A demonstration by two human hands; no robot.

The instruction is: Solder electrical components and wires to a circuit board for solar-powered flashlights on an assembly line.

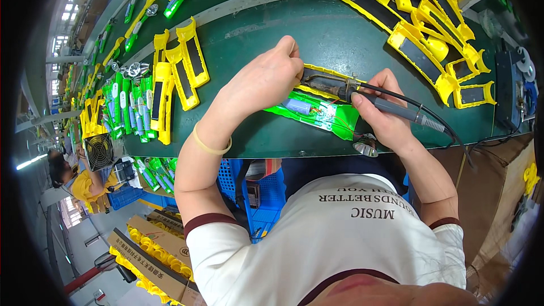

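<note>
In my right hand (pixel 385 110) is a soldering iron (pixel 394 107) with a dark handle and a black cable, its metal front end pointing left. My left hand (pixel 269 76) is closed in a pinch near that front end; what its fingers hold, if anything, is hidden. Beneath the iron lies a yellow casing half (pixel 328 71), partly covered. Nearer to me is a green casing half (pixel 343 127) carrying a blue battery cell (pixel 297 105) and a lit circuit board (pixel 326 112). Thin wires run from it toward a silvery lamp reflector (pixel 365 146) at the bench edge.
Yellow casing halves with dark strips (pixel 419 54) are heaped at the right. More yellow casings (pixel 184 68) and several green assemblies (pixel 127 105) lie left on the green bench (pixel 255 28). A black fan (pixel 99 152) and another person (pixel 90 184) are farther left; cartons (pixel 161 249) stand below.
</note>
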